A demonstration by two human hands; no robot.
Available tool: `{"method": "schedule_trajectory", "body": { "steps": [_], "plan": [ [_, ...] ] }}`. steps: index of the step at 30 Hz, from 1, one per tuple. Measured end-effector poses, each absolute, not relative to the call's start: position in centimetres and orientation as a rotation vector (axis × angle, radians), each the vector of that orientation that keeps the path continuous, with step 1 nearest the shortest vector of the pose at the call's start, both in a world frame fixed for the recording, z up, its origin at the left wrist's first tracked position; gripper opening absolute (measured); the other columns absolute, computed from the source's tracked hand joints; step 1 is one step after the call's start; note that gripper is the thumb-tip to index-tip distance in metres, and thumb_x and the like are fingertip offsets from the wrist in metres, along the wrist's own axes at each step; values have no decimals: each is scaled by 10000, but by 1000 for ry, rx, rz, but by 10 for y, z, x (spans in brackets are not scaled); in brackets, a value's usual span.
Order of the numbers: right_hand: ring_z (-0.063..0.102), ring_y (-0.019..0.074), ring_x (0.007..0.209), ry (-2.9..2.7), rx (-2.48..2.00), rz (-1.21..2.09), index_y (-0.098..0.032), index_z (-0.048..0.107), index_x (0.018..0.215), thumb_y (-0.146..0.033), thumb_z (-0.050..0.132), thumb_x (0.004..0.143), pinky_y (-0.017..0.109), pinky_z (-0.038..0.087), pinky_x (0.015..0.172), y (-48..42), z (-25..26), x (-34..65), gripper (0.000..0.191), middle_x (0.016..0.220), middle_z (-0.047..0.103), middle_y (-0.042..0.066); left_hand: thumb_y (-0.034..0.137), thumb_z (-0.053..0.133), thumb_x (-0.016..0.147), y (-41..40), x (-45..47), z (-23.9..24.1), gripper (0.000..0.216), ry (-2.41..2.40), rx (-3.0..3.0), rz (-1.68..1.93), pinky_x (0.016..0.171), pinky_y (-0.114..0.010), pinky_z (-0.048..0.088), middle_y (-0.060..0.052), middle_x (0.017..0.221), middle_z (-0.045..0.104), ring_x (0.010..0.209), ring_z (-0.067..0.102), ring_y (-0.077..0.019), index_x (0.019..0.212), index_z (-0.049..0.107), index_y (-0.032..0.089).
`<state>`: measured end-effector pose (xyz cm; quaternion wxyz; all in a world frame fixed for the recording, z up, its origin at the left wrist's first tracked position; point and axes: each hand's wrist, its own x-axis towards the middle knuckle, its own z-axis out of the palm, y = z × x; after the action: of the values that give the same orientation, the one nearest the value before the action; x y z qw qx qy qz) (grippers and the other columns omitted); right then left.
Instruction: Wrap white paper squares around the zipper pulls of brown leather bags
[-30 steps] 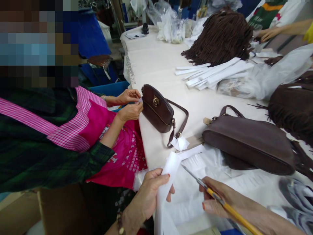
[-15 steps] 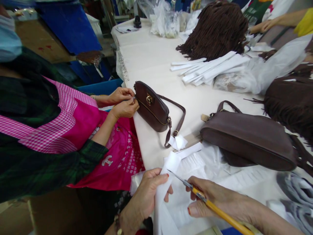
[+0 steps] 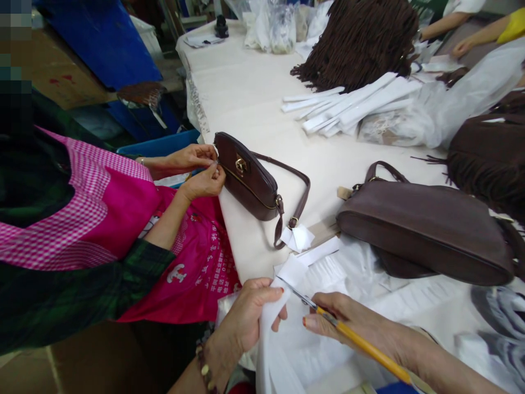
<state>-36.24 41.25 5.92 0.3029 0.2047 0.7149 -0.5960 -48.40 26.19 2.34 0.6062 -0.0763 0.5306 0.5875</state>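
My left hand (image 3: 250, 312) pinches a white strip (image 3: 273, 309), thin like paper or foam sheet, between thumb and fingers. More of the strip hangs below that hand. In my right hand (image 3: 348, 320) are scissors (image 3: 324, 313) with a long yellow handle. Their metal blades lie across the strip just above my left thumb, and a flap of white (image 3: 292, 272) shows beyond them. Close by are a small white scrap (image 3: 298, 237) and crumpled clear plastic (image 3: 356, 262). A large dark brown bag (image 3: 422, 230) lies on its side beyond my right hand.
At the left, a co-worker in a pink apron (image 3: 197, 262) handles the end of a small brown handbag (image 3: 246, 183). Several white strips (image 3: 356, 106) are piled farther back, beside fringed brown bags (image 3: 361, 44). Grey rolled material (image 3: 498, 312) lies at the right.
The scissors have moved slightly left, and their blades now cross the strip by my left thumb. The white above them has tilted into a flap. The view has shifted a little.
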Motion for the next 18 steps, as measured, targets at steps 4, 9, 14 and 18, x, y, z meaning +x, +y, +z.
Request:
{"method": "schedule_trajectory", "body": {
  "steps": [4,9,14,18],
  "plan": [
    [304,81,455,1920,629,-1518,-175,452,657,-700,398,757,213,230,415,408,46,-362,537,512,335,-53,243,647,537,268,-491,14,151,1224,-221,1293,325,-182,206,-15,404,547,287,397,-55,523,581,108],
    [346,84,416,1782,711,-1519,-180,456,695,-747,373,719,208,256,392,406,40,-362,574,501,376,-44,200,631,520,274,-497,5,118,1201,-269,1198,319,-175,205,-17,390,529,287,390,-52,496,591,91],
    [353,79,464,1719,700,-1560,-170,471,742,-800,403,658,198,277,416,410,43,-367,639,568,405,-34,171,599,569,274,-499,4,97,1184,-300,1134,305,-166,209,-29,386,532,290,390,-59,530,616,84],
    [380,76,456,1673,732,-1577,-169,482,734,-783,417,677,194,304,417,412,41,-372,621,574,441,-23,134,593,600,277,-502,3,85,1152,-345,1097,296,-155,230,-41,398,532,289,401,-59,555,613,65]
  ]
}}
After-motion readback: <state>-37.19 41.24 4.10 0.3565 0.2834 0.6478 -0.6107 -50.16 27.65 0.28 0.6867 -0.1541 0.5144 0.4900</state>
